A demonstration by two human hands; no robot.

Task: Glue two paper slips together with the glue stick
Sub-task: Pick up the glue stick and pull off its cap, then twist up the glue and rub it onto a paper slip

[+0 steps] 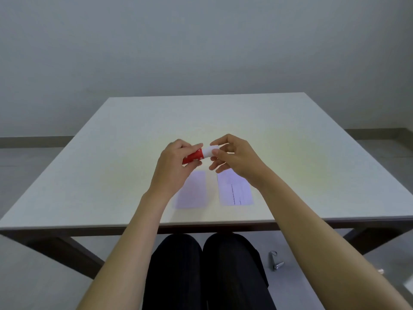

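A red glue stick [194,157] with a white cap [207,152] is held level above the table between both hands. My left hand [173,166] grips the red body. My right hand [232,156] pinches the white cap with thumb and fingers. Below the hands two pale paper slips lie flat side by side on the table: the left slip [193,191], partly hidden by my left wrist, and the right slip [235,189], which bears a line of small print.
The white square table [111,164] has its front edge close to my lap. My legs in dark trousers show beneath it. A small metal object [276,260] lies on the floor at the right, under the table's edge.
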